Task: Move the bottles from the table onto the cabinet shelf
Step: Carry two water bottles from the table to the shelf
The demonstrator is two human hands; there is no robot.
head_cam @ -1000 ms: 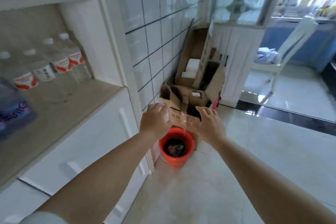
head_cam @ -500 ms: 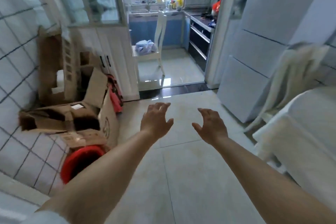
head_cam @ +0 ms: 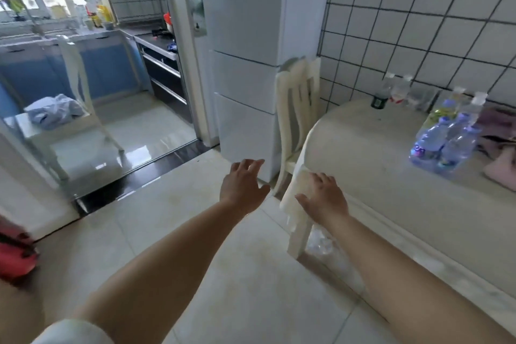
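Left hand [head_cam: 242, 186] and right hand [head_cam: 325, 198] both spread wide, holding nothing, above floor. Blue-tinted bottles [head_cam: 444, 139] stand on table [head_cam: 377, 153] at right, long axis vertical, caps pointing up.

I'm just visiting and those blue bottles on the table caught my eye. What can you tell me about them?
The blue bottles look like a bunch of clear, blue-tinted plastic water bottles with blue caps, one showing a dark label with white letters. They stand close together and upright on the pale cloth-covered table, toward its right side, near the tiled wall. Pinkish cloth lies just to their right. Neither hand touches them. The picture is blurred, so their exact number is unclear.
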